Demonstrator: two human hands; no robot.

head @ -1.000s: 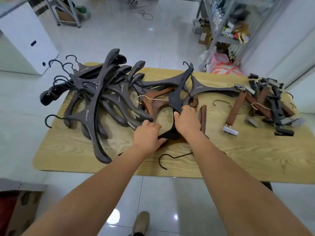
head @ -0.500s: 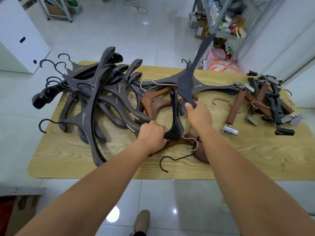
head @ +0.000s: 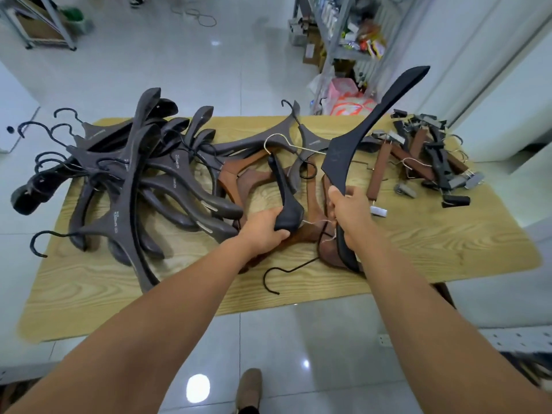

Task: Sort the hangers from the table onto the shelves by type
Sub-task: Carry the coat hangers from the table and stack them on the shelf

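Note:
A wooden table [head: 433,249] carries many hangers. A heap of dark grey-brown coat hangers [head: 128,180] covers its left half. Brown wooden hangers [head: 248,180] lie in the middle. My right hand [head: 348,204] grips a black hanger [head: 367,127] by one arm and holds it raised, its far arm pointing up and right. My left hand [head: 265,228] is closed on the thick end of another black hanger [head: 286,201], which rests low over the brown ones. Clip hangers [head: 430,156], brown and black, are piled at the table's right end.
A loose black hook [head: 283,273] lies near the table's front edge. A metal shelf rack [head: 343,31] with goods stands behind the table on the right, with a pink bag [head: 346,97] at its foot. A white cabinet is at the far left. My shoe [head: 248,386] shows on the tiled floor.
My right hand has lifted the black hanger off the pile and swung its arm up to the right. My left hand has closed on the end of a second black hanger.

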